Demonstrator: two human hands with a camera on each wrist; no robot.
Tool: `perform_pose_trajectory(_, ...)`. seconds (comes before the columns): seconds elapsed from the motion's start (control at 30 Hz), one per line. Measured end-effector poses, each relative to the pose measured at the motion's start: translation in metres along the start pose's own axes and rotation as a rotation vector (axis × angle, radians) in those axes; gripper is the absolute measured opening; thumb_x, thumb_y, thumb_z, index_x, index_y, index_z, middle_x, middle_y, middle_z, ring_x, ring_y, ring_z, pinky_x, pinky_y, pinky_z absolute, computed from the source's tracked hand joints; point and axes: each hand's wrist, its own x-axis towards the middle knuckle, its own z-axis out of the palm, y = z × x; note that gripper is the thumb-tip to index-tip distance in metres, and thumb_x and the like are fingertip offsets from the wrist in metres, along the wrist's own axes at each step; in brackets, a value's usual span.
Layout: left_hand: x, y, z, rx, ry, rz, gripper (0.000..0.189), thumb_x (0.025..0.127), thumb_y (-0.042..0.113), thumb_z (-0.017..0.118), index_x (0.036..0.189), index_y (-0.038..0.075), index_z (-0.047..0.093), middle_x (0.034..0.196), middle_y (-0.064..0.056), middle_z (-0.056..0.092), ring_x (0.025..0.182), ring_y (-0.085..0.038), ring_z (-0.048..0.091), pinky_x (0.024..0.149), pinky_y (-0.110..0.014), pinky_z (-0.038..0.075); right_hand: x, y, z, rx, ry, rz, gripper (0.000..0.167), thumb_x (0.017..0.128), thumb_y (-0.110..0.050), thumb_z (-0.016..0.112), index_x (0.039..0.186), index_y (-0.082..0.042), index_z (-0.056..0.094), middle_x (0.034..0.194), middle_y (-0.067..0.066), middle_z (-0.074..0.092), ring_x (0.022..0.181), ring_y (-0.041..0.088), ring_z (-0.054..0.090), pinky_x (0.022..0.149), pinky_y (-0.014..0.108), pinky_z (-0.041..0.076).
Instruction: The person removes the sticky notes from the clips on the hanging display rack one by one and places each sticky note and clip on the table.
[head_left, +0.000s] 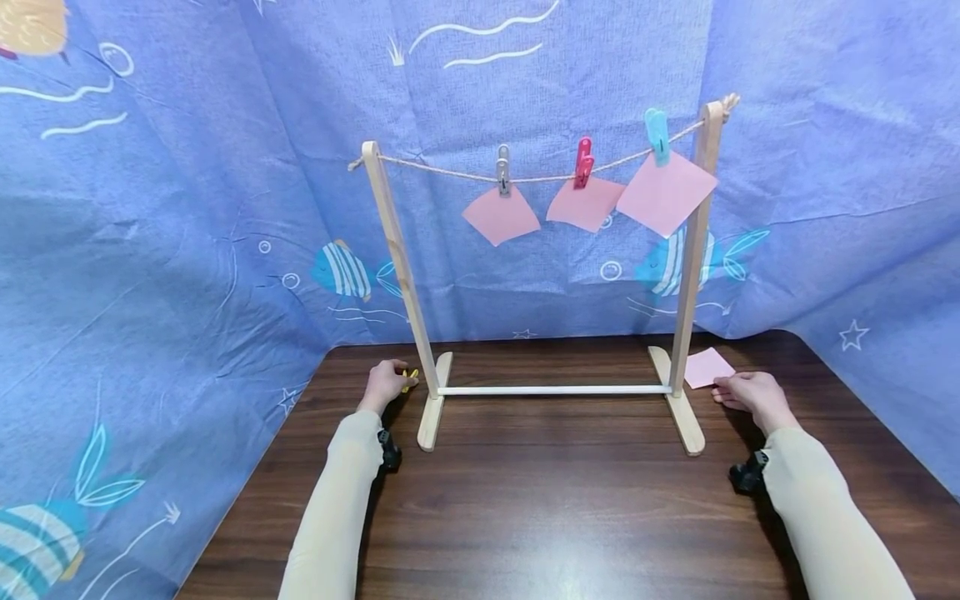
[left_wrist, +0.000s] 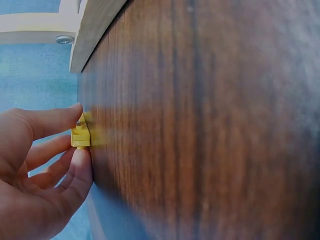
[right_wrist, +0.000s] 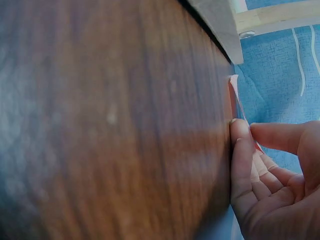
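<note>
At the table's far left, my left hand [head_left: 385, 383] has thumb and fingers around a small yellow clothespin [head_left: 409, 381]. The left wrist view shows the yellow clothespin [left_wrist: 81, 134] pinched between the fingertips, close to the tabletop. On the far right, my right hand [head_left: 752, 395] pinches the near corner of a pink paper square [head_left: 708, 367]. In the right wrist view that pink paper [right_wrist: 235, 90] is seen edge-on, its corner between thumb and fingers and its far end near the table.
Between the hands stands a wooden frame [head_left: 402, 267] with a rope [head_left: 435, 169] across its top. Grey [head_left: 503, 171], red [head_left: 583, 163] and blue [head_left: 657, 136] clothespins hold pink papers on the rope. A blue sea-print cloth [head_left: 480, 283] hangs behind the dark wooden table [head_left: 555, 475].
</note>
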Motion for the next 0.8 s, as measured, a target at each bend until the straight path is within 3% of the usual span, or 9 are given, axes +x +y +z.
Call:
perform_pose_trajectory(0.23,0.002,-0.002,0.0,-0.049,-0.004,-0.028,0.046,0.092,0.012,0.073,0.132,-0.007,0.06,0.129,-0.027,0.061,0.11,-0.038,0.06,0.089,-0.046,0.053,0.001,-0.002,0.0,-0.077,0.002,-0.001,0.035,0.099,-0.006,0.052,0.112,0.026,0.053,0.068,-0.005,0.066,0.06,0.0,0.064,0.061,0.019,0.057)
perform_pose_trajectory(0.53,0.001,-0.006,-0.002,-0.062,-0.027,-0.007,0.047,0.09,0.018,0.075,0.129,-0.006,0.062,0.123,-0.026,0.063,0.105,-0.037,0.061,0.084,-0.044,0.054,0.003,0.002,-0.005,-0.048,-0.054,0.007,0.033,0.1,-0.008,0.053,0.11,0.024,0.055,0.07,-0.006,0.067,0.063,-0.001,0.065,0.064,0.018,0.057)
perform_pose_trajectory(0.8,-0.007,-0.007,0.001,-0.081,0.015,-0.01,0.055,0.094,0.016,0.07,0.139,-0.011,0.051,0.129,-0.03,0.058,0.116,-0.042,0.056,0.097,-0.052,0.048,-0.003,0.002,-0.016,0.178,-0.164,0.043,0.027,0.103,0.001,0.046,0.112,0.025,0.055,0.075,-0.002,0.07,0.069,0.003,0.068,0.07,0.02,0.058)
